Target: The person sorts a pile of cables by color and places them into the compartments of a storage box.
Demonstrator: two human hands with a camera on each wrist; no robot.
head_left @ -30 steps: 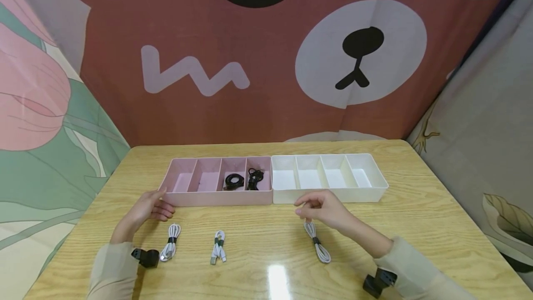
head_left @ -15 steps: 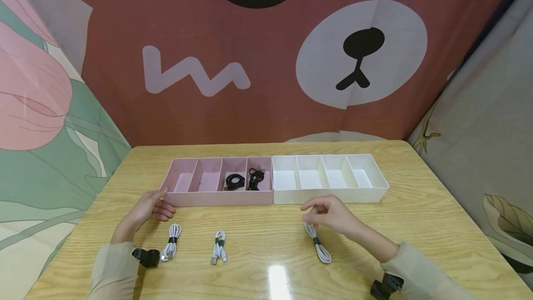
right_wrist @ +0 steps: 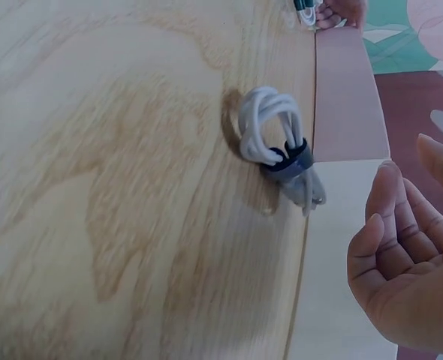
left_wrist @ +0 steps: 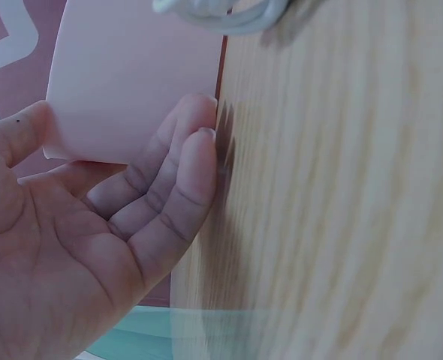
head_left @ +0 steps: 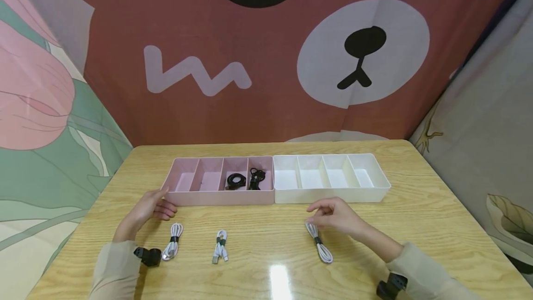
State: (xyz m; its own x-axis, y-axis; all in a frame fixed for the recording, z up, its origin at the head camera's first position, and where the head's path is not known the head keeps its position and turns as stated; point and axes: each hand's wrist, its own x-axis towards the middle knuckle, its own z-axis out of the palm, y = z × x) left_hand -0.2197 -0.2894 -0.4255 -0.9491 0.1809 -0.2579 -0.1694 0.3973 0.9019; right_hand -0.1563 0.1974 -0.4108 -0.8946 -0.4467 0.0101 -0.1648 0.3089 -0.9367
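In the head view my left hand [head_left: 151, 209] rests at the front left corner of the pink divided box [head_left: 220, 198]. Its thumb touches the box edge, and the other fingers lie loosely bent by the front wall. My right hand [head_left: 335, 216] hovers over the upper end of a bundled white cable [head_left: 319, 243] with a black strap. The right wrist view has that hand's fingers loosely curled, holding nothing, apart from the cable [right_wrist: 270, 127]. Another white cable [head_left: 172, 242] with a black tie lies near my left hand. A shorter one [head_left: 220, 246] has a green tie.
Right of the pink box, and against it, stands a white divided box [head_left: 329, 196]. Two black cables, one coiled [head_left: 236, 181] and one bundled [head_left: 257, 178], lie in the pink box's right compartments. A printed cloth [head_left: 208, 119] hangs behind the wooden table [head_left: 250, 226].
My right hand has shifted a little to the right and towards the table's front. The left hand stays at the pink box, and the cables lie where they were.
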